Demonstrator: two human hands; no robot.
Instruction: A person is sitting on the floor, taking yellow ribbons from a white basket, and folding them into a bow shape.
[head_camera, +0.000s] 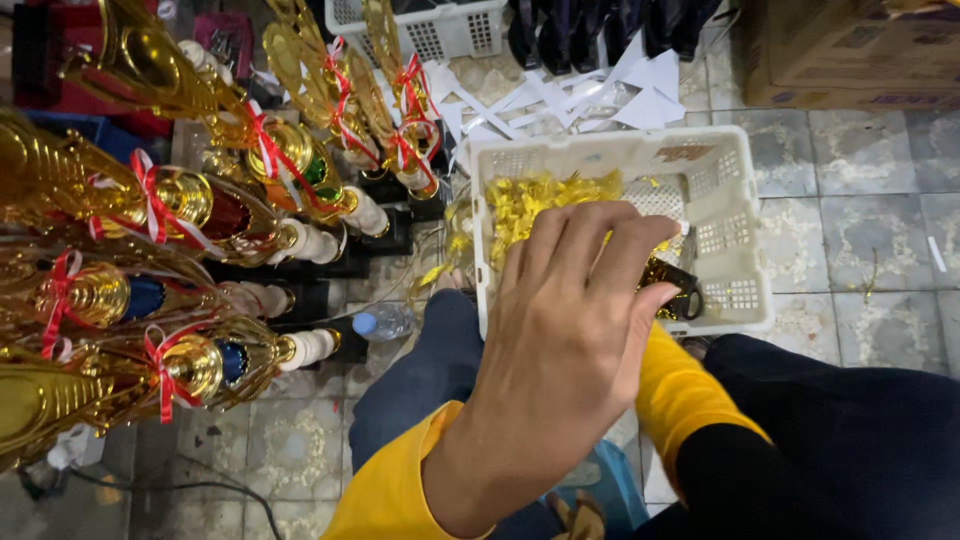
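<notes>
The left hand (565, 330) is big in the middle of the view, seen from the back, with its fingers curled down over the near edge of a white plastic basket (735, 215). Its grip is bent around something small, but the hand hides what it is, so I cannot tell if it holds anything. Just past the fingertips a small dark thing with gold marks (672, 285) pokes out, half over the basket's edge. The right hand is hidden; only its yellow sleeve (685, 395) shows, going under the left hand, so I cannot tell its grip.

The basket sits on the tiled floor (870, 220), right in front of the person's knees. Inside it is a pile of shiny gold bits (540, 200), lying in the left part.

To the left stand many gold trophies (200, 210) with red and white ribbons. A small plastic bottle with a blue cap (383, 322) lies near their black bases. Behind the basket lie white paper pieces (560, 100) and another white basket (425, 25).
</notes>
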